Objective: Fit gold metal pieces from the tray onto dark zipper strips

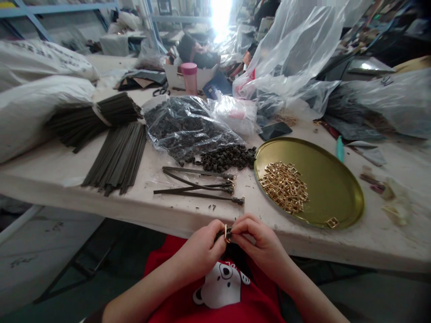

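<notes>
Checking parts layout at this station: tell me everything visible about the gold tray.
The gold tray looks round, shiny and olive-toned, apparently metal, with a low raised rim. It lies flat on the pale table, to the person's right, near the front edge. A heap of gold buckles sits on its left part, with a little more apart by the near rim. Dark loops lie by its left rim; contact is unclear. Neither the left hand nor the right hand touches it.
</notes>
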The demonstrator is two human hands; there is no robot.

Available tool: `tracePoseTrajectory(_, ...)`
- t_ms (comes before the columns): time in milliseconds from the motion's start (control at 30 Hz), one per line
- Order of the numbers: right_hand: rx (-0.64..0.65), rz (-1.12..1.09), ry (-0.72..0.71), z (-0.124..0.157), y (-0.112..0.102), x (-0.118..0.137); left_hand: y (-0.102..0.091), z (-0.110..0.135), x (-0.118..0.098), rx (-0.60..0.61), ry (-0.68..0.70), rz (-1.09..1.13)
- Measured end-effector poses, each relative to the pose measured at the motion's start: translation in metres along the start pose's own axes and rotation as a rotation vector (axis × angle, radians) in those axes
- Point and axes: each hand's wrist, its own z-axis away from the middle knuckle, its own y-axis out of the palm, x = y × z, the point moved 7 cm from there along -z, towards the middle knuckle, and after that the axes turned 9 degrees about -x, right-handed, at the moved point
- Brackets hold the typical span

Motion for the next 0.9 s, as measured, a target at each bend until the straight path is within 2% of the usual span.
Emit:
tracePoseTrajectory(100, 0.023, 0.052, -0.034, -0.001, 0.001, 0.004, 0.002, 0.002, -0.001, 0.056, 0.009, 0.009)
tracePoseTrajectory(267, 0.061, 0.277, -0.135, -0.002, 0.008, 0.012, 0.0, 0.0, 0.005, 0.021, -0.02, 0.014)
tracePoseTrajectory(500, -0.177, 0.397, -0.391, 0.004, 0.008, 0.027, -0.003, -0.009, 0.006, -0.029, -0.005, 0.122)
tracePoseTrajectory(633, -0.237, 0.484, -0.5, 0.01, 0.013, 0.025, -0.005, -0.011, 0.004, -0.034, -0.006, 0.144)
tracePoseTrajectory(800, -0.283, 0.487, -0.516, 0.012, 0.012, 0.024, -0.003, -0.011, 0.003, -0.018, 0.008, 0.174)
tracePoseTrajectory(900, -0.281, 0.407, -0.455, 0.011, 0.009, 0.023, -0.001, -0.011, 0.006, -0.021, -0.006, 0.191)
